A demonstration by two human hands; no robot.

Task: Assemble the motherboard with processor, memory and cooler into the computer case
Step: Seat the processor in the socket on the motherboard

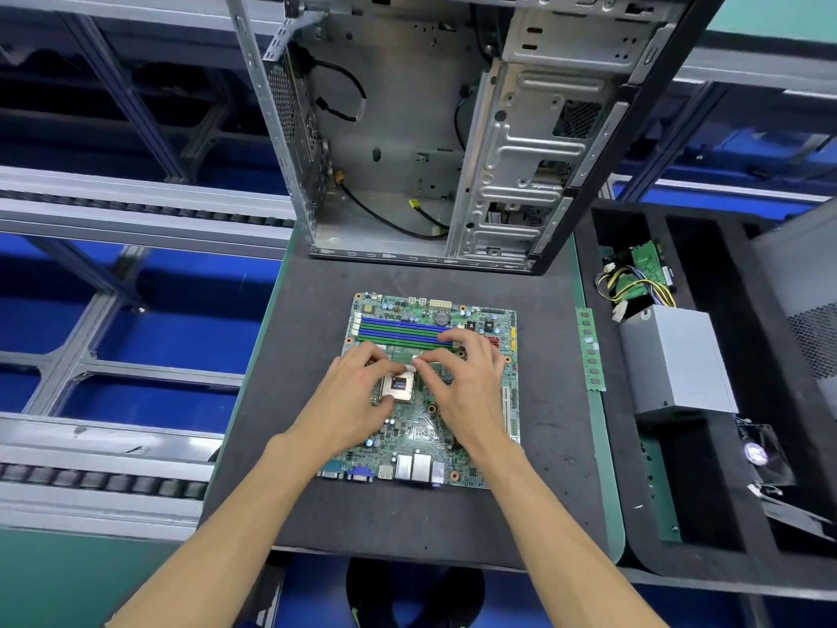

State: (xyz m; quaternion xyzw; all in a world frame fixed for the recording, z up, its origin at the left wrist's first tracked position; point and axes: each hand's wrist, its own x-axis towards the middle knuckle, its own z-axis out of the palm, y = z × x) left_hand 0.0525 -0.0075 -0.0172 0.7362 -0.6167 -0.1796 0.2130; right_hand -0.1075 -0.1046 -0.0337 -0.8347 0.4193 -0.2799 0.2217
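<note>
While both hands sit over the CPU socket, the key relation is tight: the processor lies in the socket area near the middle of the motherboard, directly under the fingertips, so nothing has to travel far.

Left to right. Left hand comes in from 7 o'clock, fingers curled, thumb at the chip's near-left corner and fingertips along its far edge; looks like it grips or steadies the chip, though the contact is partly hidden. Right hand comes in from 5 o'clock, thumb and forefinger pinching something small and pale at the chip's 1 o'clock corner, possibly the socket latch or a tab, can't tell which. Fingertips of the two hands nearly meet above the chip. Left hand is the nearer to the chip's centre.

Motherboard lies flat on the dark mat, long axis running 6 to 12, port side toward the person. Memory slots run 9 to 3 just beyond the hands, empty. Memory stick lies at 3 o'clock off the board, long axis 6 to 12, nearer the right hand. Computer case stands open at 12 o'clock, well apart. Cooler fan probably at 4 o'clock in the foam tray.

Judgement: processor seating step, early in the task.
</note>
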